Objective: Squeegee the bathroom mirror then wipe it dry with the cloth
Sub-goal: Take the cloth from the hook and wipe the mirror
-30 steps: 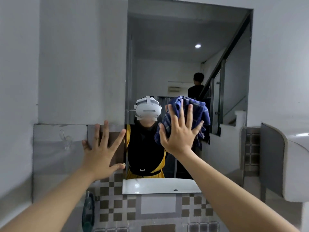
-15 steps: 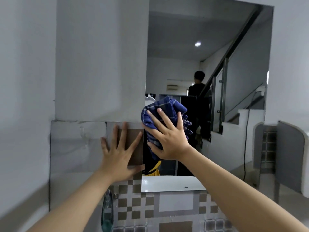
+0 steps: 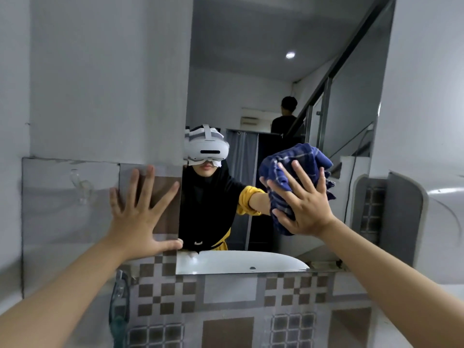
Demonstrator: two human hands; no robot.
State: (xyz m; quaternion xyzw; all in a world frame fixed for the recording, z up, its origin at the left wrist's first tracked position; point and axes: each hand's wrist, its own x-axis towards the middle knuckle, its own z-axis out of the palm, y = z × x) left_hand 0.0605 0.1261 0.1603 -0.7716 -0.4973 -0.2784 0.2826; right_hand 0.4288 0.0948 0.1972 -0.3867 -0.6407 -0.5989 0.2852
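Just the head camera here. We're on the drying step: our right hand presses the bunched blue checked cloth flat against the mirror, over on the right part of the glass, fingers spread wide across the fabric rather than gripping it. Our left hand is braced on the tiled wall just beside the mirror's left edge, fingers splayed, holding nothing. A green handle hangs low by the tiles, maybe the squeegee, can't tell. Next we'd guess it's sweeping the cloth across the rest of the glass, keeping pressure even so no streaks stay.
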